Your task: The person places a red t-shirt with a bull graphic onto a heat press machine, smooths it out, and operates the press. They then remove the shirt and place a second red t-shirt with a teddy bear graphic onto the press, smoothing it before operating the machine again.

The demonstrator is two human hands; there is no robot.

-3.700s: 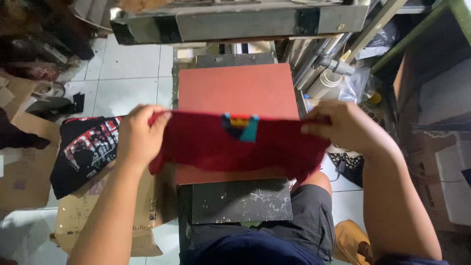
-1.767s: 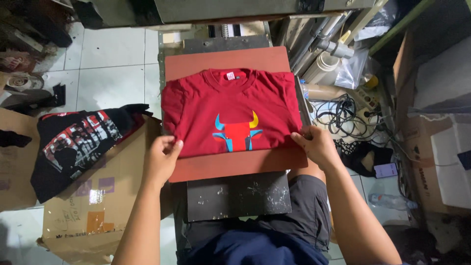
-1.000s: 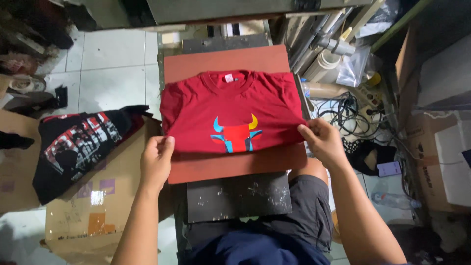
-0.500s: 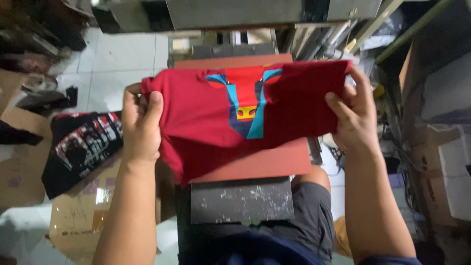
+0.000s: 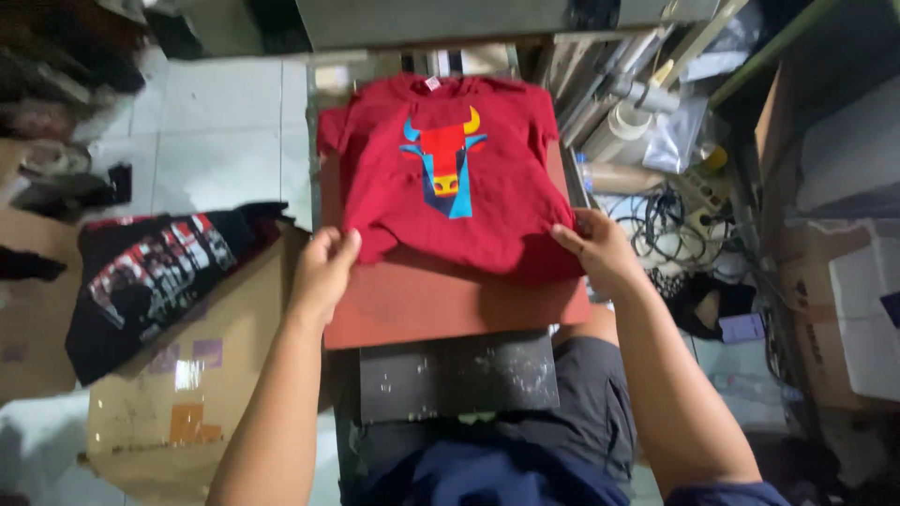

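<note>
Now we have the red T-shirt (image 5: 445, 178) laid print-up on the orange pad (image 5: 441, 300) again, further up than before; our left hand (image 5: 323, 272) and right hand (image 5: 595, 251) pinch its lower corners.

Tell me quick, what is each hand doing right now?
Left hand: pinching the lower left edge of the red T-shirt.
Right hand: pinching the shirt's lower right edge.

A single head-worn camera is looking steeply down from above the person's lap, facing forward over the reddish surface (image 5: 450, 300). It is sitting close, with both forearms entering from the bottom edge and tiled floor (image 5: 225, 131) showing at left.
</note>
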